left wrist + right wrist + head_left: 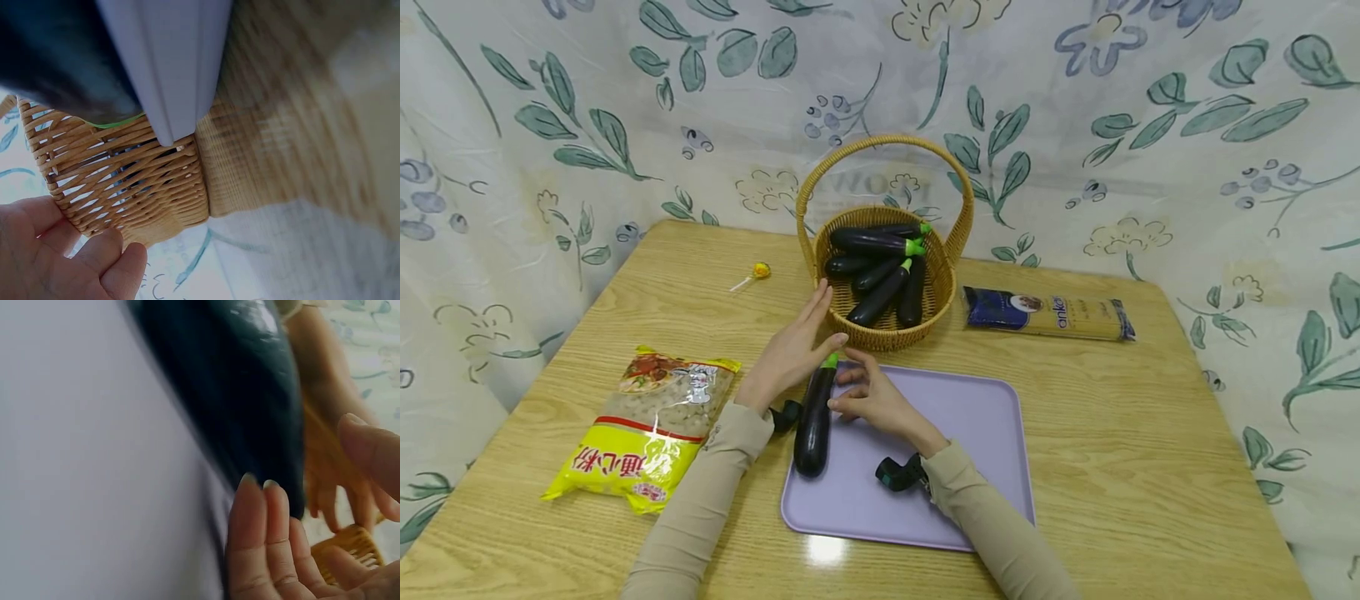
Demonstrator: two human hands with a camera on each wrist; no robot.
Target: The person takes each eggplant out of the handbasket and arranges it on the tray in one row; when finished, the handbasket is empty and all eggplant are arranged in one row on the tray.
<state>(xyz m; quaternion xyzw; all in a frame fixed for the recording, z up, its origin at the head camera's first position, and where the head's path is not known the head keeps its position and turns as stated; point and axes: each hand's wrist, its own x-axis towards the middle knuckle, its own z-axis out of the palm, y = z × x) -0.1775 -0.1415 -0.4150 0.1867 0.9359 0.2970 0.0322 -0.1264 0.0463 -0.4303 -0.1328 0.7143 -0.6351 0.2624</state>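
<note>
The eggplant (814, 421) lies along the 9 o'clock edge of the lilac tray (958, 425), its green stalk (831, 360) pointing to about 12:30. Its skin looks taut and glossy, so it is probably slippery and inclined to roll; the body should be firm, with modest weight biased to the fat end at 6 o'clock. Real or a light imitation, I cannot tell. The best hold would be round the middle, slightly toward the fat end, rather than by the stalk.

The right hand (880, 400) is just beside it at 2 o'clock, thumb and fingers apart; contact is unclear. The left hand (790, 354), near the stalk at 11 o'clock, has extended fingers and its thumb spread, clamped on nothing.

Outward, the wicker basket (887, 339) of eggplants stands at 1 o'clock, a pasta bag (640, 425) at 9, and a spaghetti pack (1048, 315) at 2 on the worktop (1120, 450).
</note>
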